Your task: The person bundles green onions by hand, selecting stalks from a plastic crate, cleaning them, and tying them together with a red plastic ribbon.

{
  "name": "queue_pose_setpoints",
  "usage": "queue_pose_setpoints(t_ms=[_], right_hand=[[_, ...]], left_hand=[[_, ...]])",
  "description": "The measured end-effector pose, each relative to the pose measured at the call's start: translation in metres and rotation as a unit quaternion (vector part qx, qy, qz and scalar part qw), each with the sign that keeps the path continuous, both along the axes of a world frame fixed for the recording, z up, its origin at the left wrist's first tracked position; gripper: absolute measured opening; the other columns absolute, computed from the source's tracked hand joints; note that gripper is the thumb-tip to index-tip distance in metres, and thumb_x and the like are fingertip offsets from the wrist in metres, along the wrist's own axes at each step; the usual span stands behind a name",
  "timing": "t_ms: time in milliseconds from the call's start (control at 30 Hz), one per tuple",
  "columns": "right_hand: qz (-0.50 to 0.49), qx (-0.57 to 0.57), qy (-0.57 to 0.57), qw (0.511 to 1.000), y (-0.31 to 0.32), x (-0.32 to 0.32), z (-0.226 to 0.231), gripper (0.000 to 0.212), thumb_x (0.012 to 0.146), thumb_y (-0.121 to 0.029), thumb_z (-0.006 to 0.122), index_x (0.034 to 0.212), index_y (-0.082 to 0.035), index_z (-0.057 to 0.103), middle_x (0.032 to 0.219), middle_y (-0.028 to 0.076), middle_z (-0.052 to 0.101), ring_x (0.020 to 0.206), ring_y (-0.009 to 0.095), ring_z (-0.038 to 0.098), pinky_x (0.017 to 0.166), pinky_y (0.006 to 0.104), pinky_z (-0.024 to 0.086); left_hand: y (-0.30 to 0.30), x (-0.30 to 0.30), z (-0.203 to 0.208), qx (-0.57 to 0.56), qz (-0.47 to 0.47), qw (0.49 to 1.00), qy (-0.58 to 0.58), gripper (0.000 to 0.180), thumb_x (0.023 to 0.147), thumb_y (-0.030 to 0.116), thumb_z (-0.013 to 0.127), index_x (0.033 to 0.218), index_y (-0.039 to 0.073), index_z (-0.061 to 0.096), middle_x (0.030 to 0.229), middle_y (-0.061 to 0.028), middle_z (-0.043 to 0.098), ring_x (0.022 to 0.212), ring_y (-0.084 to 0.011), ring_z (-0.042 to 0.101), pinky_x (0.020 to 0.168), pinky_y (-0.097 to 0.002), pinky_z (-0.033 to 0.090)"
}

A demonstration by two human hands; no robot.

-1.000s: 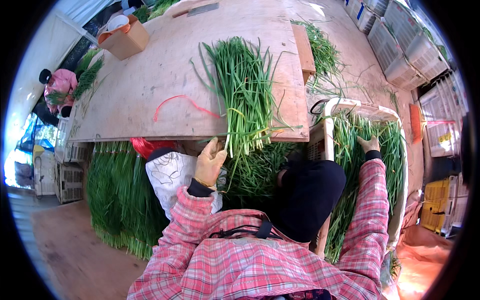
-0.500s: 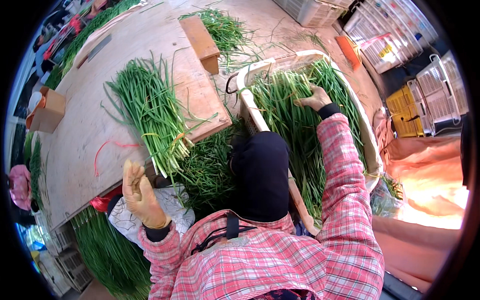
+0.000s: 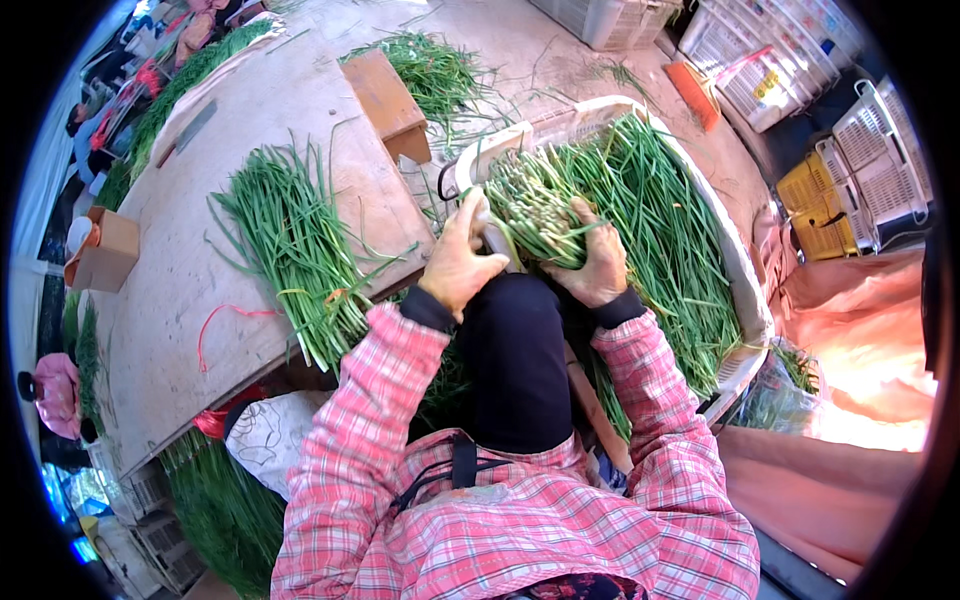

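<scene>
My right hand point(image 3: 597, 258) is closed around a thick bunch of garlic chives point(image 3: 540, 205), its pale cut ends turned up toward me. The bunch is over the near left corner of a white plastic crate point(image 3: 748, 365). Many more loose chives point(image 3: 665, 220) fill that crate. Just left of the bunch is my left hand point(image 3: 460, 258), gloved, its thumb and fingers apart and nothing visible between them. On the wooden table lies a tied bundle of chives point(image 3: 290, 225), stems toward me, bound by a yellowish band point(image 3: 293, 291).
A wooden block point(image 3: 385, 95) stands on the table's right edge, with loose chives point(image 3: 425, 62) beyond it. A flat blade point(image 3: 187, 127), a carton point(image 3: 108, 248) and red string point(image 3: 207, 330) lie farther left. Stacked crates point(image 3: 765, 65) stand far right. Other people are at the far left.
My left hand has moved right from the table's near edge to the crate's corner. My right hand has drawn the chive bunch closer and tilted its cut ends into view.
</scene>
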State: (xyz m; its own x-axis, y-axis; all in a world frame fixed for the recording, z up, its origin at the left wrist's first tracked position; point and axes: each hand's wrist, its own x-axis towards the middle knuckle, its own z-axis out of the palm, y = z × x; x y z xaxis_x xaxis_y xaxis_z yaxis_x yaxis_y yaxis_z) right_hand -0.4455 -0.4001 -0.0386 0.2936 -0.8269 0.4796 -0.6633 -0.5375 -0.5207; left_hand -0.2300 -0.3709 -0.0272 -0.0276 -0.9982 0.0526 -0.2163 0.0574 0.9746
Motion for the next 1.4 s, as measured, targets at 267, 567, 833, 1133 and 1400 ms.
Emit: queue_pose_setpoints(t_ms=[267,567,833,1133,1400], right_hand=[[-0.030,0.034,0.157,0.987,-0.014,0.027,0.005,0.083,0.052,-0.037,0.079,0.120,0.000,0.048,0.098,0.019,0.056,0.091,0.034,0.055,0.081,0.0413,0.043],[-0.006,0.035,0.109,0.993,-0.024,0.032,0.000,0.093,0.049,-0.043,0.080,0.122,0.004,0.046,0.101,0.018,0.059,0.087,0.033,0.060,0.074,0.0375,0.050],[0.194,0.443,-0.425,0.765,-0.008,-0.007,0.017,0.032,0.085,-0.002,0.052,0.115,-0.003,0.040,0.112,0.014,0.055,0.105,0.026,0.054,0.092,0.0430,0.044],[0.036,0.035,0.033,0.998,-0.002,0.009,0.023,0.066,0.055,-0.033,0.080,0.108,-0.002,0.056,0.107,0.016,0.057,0.098,0.030,0.056,0.085,0.0359,0.044],[0.229,0.438,-0.440,0.750,-0.005,-0.011,0.021,0.045,0.075,-0.012,0.069,0.112,0.001,0.046,0.110,0.013,0.058,0.098,0.022,0.058,0.086,0.0336,0.048]], left_hand=[[-0.040,-0.023,-0.031,-0.074,-0.069,0.993,-0.057,0.065,0.069,0.001,0.068,0.129,0.006,0.044,0.122,-0.0139,0.048,0.114,-0.0234,0.047,0.097,-0.0309,0.037],[-0.039,-0.021,-0.038,-0.094,-0.036,0.995,-0.010,0.061,0.070,-0.008,0.064,0.127,0.003,0.044,0.117,-0.0075,0.051,0.107,-0.0159,0.051,0.091,-0.0275,0.042],[-0.023,-0.020,-0.017,0.090,-0.119,0.969,0.199,0.060,0.074,-0.011,0.061,0.130,0.005,0.045,0.118,-0.0033,0.053,0.097,-0.0107,0.055,0.087,-0.0248,0.046],[-0.019,-0.037,-0.008,-0.022,-0.146,0.987,0.068,0.061,0.078,-0.007,0.062,0.133,0.007,0.041,0.119,-0.0040,0.053,0.103,-0.0109,0.052,0.089,-0.0245,0.045],[-0.015,-0.033,-0.010,0.016,-0.093,0.962,0.256,0.052,0.077,-0.003,0.066,0.126,0.006,0.050,0.104,-0.0027,0.062,0.091,-0.0071,0.056,0.079,-0.0232,0.046]])
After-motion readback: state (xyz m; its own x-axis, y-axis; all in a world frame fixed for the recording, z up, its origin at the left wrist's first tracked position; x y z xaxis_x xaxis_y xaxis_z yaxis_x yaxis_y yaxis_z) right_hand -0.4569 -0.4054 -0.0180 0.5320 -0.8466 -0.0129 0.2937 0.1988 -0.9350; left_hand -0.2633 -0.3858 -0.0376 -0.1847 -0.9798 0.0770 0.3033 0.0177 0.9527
